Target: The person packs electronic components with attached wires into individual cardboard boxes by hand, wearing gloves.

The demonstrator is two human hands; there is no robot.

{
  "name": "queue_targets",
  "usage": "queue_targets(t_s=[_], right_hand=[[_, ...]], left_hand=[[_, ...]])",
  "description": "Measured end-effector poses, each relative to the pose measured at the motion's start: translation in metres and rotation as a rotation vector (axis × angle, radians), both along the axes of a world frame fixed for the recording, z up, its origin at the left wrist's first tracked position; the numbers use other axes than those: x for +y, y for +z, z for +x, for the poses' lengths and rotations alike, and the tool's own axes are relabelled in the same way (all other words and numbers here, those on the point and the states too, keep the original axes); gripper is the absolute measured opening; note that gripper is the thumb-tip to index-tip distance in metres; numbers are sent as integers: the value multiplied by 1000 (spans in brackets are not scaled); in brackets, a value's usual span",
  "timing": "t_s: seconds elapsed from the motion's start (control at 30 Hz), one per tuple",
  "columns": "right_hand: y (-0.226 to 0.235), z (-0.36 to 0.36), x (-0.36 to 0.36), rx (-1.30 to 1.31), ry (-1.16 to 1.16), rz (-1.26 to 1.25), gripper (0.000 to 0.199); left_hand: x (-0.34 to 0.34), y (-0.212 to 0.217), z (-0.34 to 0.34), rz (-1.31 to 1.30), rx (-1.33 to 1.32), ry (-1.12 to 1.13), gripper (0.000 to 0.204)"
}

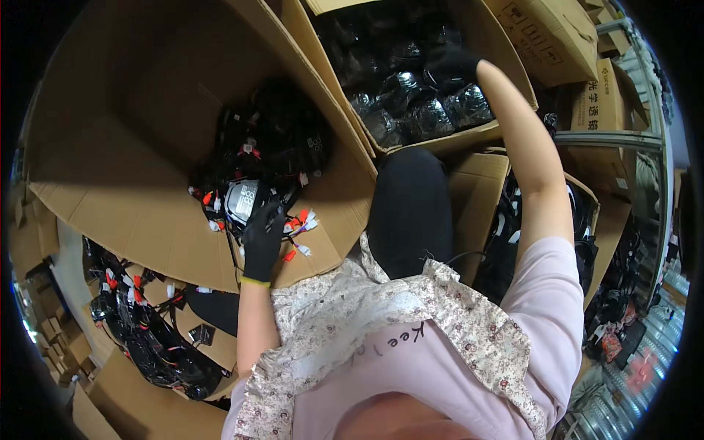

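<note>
Inside the large open carton (176,246), near its mouth: a digital instrument display (242,198), with pale face and digits turned up. From the left hand (264,233), in black glove, lying just ahead and a little to the left, touching the fingers. Grip here with fingers bent at the lower right edge of the display; cannot tell whether really closed around it. Long axis also hard to judge, with one corner covered. Left hand clearly the nearer one. Deeper in the large carton, a dark pile of cabled units (315,136); near its mouth, red and white connectors (304,220). Beyond its right wall, a second carton (504,44) with plastic-wrapped black units (429,117), and over them the right hand (449,62), too dark to tell whether gripping.
</note>
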State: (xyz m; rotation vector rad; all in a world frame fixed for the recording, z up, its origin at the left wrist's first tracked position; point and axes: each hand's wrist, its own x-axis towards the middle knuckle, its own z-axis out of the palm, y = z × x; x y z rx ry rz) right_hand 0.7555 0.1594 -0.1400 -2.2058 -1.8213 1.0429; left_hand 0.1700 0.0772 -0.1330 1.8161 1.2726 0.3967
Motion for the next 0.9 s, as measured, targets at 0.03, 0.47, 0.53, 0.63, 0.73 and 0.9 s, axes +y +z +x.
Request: queue_targets(t_s=[0.03, 0.47, 0.53, 0.63, 0.73, 0.9], right_hand=[[-21, 34, -21, -398, 880, 174, 26], [88, -79, 168, -74, -139, 1075, 25], [99, -82, 221, -268, -224, 913, 32], [91, -83, 286, -301, -288, 682, 40], [63, -76, 336, -327, -319, 502, 49], [66, -88, 368, 83, -49, 565, 47]], left_hand=[[11, -4, 27, -3, -38, -29, 28], [3, -27, -35, -37, -63, 92, 22], [-1, -36, -52, -65, -72, 158, 17], [-5, -48, -54, 28, -44, 129, 14], [-7, -57, -56, 25, 44, 106, 15], [-6, -56, -53, 22, 69, 113, 17]])
